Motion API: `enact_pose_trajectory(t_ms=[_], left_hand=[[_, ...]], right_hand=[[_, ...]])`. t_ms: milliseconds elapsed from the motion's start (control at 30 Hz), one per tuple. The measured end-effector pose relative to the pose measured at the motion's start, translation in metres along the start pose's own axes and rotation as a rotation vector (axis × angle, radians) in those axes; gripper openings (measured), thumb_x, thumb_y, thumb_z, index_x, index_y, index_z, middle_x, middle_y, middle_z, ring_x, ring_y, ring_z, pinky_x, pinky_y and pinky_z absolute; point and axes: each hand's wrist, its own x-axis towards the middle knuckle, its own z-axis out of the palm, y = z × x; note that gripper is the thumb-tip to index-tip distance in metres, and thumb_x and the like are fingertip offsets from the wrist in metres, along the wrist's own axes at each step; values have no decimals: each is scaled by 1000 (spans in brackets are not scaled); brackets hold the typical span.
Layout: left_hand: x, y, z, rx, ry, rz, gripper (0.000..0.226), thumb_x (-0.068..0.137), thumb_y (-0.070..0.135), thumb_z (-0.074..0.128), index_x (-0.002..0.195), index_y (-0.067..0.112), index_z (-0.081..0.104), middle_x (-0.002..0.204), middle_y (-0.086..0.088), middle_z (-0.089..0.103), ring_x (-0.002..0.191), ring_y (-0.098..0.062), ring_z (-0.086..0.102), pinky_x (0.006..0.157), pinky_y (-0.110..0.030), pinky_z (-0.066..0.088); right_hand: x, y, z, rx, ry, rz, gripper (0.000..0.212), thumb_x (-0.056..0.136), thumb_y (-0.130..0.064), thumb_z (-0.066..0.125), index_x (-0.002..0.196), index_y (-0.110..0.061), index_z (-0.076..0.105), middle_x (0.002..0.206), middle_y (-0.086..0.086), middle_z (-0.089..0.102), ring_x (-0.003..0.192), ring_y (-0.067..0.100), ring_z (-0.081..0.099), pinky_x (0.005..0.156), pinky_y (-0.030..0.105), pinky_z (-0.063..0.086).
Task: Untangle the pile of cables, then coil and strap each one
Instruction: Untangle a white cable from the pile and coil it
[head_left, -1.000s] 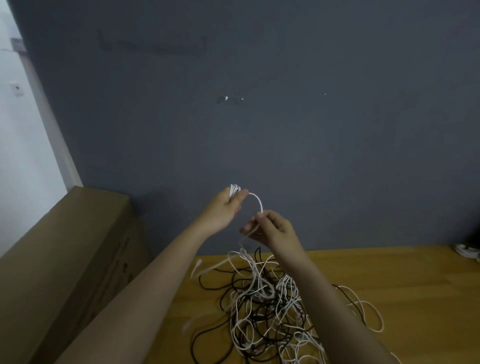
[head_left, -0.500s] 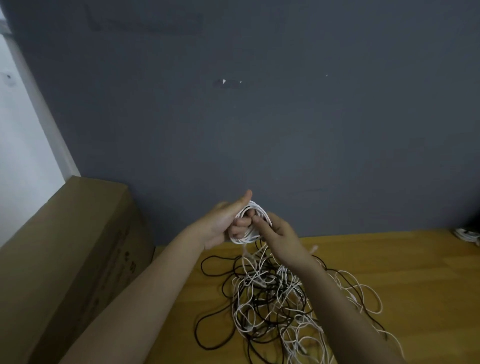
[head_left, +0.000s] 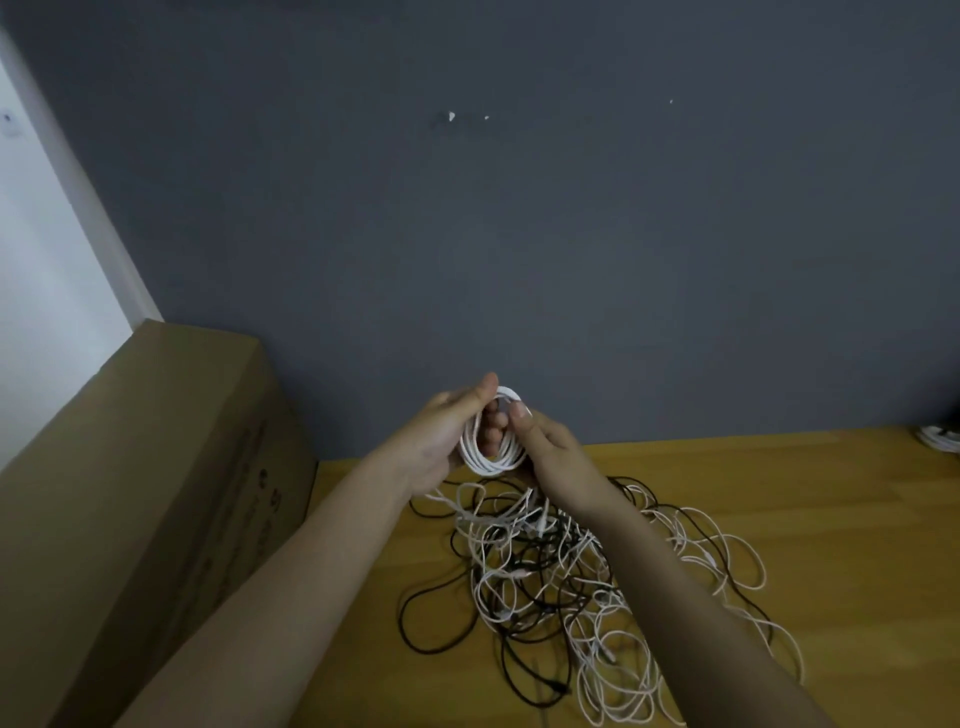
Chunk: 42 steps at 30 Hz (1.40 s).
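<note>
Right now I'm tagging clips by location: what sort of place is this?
Probably an indoor room at home or in an office: a light wooden tabletop against a dark grey painted wall, a large brown cardboard box beside it. No machinery shows.

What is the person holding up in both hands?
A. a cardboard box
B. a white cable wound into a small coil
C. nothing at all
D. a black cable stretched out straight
B: the left hand and right hand hold a white cable coil wound into a small ring, raised above the tangled pile of cables on the wooden floor.
</note>
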Motion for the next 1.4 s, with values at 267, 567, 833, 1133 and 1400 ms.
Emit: enact_pose_trajectory(t_ms=[267, 567, 833, 1133, 1400], left_hand=[[-7, -7, -27, 296, -17, 21, 41, 85, 55, 47, 70, 18, 38, 49, 10, 29, 42, -7, 25, 43, -16, 26], [-4, -11, -21, -216, -150, -22, 41, 83, 52, 49, 58, 19, 49, 41, 12, 28, 32, -2, 23, 35, -14, 26], [10, -23, -19, -607, 92, 48, 25, 102, 26, 39, 80, 16, 44, 61, 6, 41, 49, -5, 43, 55, -18, 43], [17, -63, -31, 814, 259, 209, 24, 101, 40, 37, 108, 21, 24, 86, -1, 60, 75, -15, 60, 67, -35, 44], [2, -75, -51, 1304, -223, -73, 46, 93, 59, 40, 113, 19, 35, 96, -3, 54, 85, -20, 56, 69, -37, 44]], right_hand=[[-15, 19, -36, 92, 162, -24, 1, 84, -21, 66, 84, -23, 66, 59, -8, 49, 55, 7, 44, 53, 16, 39], [1, 36, -21, 70, 316, 45, 17, 96, -22, 53, 86, -11, 59, 57, -8, 49, 48, 8, 39, 43, 20, 32], [-21, 94, 26, -128, 122, 192, 24, 103, -25, 39, 92, -12, 57, 59, 2, 53, 56, 14, 54, 64, 39, 51], [-24, 78, 27, -344, -104, 121, 9, 95, -24, 55, 90, -19, 61, 67, 6, 58, 57, 19, 52, 56, 30, 42], [-22, 78, -5, -246, -64, 200, 33, 93, 4, 43, 113, -15, 62, 86, 7, 61, 73, 7, 56, 66, 18, 43]])
